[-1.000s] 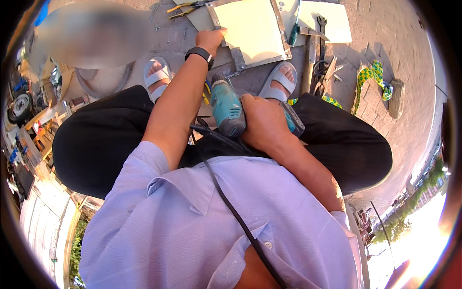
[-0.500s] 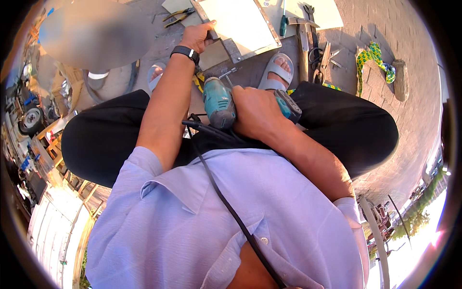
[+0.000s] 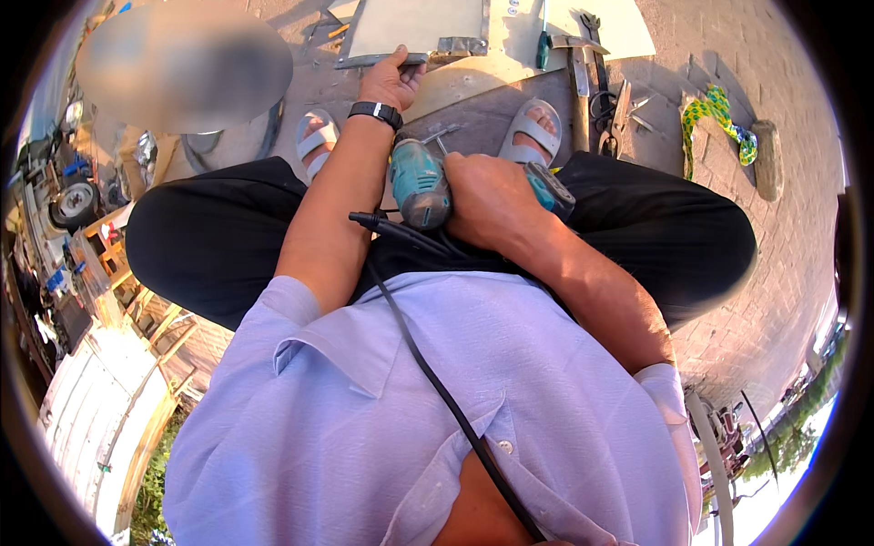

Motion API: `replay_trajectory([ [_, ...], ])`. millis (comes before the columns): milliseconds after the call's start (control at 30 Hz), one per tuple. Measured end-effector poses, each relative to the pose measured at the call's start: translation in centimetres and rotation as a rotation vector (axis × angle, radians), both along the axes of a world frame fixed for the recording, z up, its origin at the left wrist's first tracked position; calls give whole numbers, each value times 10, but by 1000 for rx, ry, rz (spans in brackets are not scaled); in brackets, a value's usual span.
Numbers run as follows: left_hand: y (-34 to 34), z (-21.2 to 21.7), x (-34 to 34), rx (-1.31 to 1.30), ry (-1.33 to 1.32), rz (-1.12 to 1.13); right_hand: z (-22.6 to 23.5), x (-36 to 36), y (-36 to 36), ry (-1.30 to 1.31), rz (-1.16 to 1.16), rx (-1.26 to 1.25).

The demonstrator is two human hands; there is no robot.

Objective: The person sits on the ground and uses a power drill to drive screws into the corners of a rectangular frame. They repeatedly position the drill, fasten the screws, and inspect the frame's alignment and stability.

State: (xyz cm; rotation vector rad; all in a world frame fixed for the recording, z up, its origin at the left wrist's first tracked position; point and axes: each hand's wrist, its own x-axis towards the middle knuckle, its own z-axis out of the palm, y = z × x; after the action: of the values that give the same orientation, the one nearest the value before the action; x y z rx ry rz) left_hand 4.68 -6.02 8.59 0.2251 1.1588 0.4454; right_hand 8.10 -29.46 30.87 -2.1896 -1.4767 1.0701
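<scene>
My left hand (image 3: 391,84), with a black watch on the wrist, grips the near edge of a pale panel (image 3: 414,25) with a grey metal frame. The thumb lies on top of the frame and the fingers curl at its edge. In my right hand (image 3: 496,198) is a teal and black cordless drill (image 3: 421,187), held by its handle above my lap. Its nose points away from me, toward the panel. A thin metal rod with a crosspiece (image 3: 443,136) shows just beyond the drill; whether they are joined is unclear.
Under the panel lies a pale board (image 3: 619,32). To its right are a screwdriver (image 3: 543,50), a hammer (image 3: 581,100) and large shears (image 3: 615,123). Farther right, a green and yellow cloth (image 3: 706,109) lies by a stone-like block (image 3: 769,159). A black cable (image 3: 423,364) crosses my shirt.
The framed panel has turned from a slant to nearly straight and shifted left and away. My left hand has moved slightly right and nearer with its edge. The drill stays in my right hand.
</scene>
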Motion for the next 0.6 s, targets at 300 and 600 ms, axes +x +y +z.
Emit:
replay_trajectory([
  [300,-49,-40,-6,-183,27,-10,-2,16,-10,0,-23,-102],
  [600,-80,-54,-10,-337,46,-233,-13,25,-7,-30,8,-178],
])
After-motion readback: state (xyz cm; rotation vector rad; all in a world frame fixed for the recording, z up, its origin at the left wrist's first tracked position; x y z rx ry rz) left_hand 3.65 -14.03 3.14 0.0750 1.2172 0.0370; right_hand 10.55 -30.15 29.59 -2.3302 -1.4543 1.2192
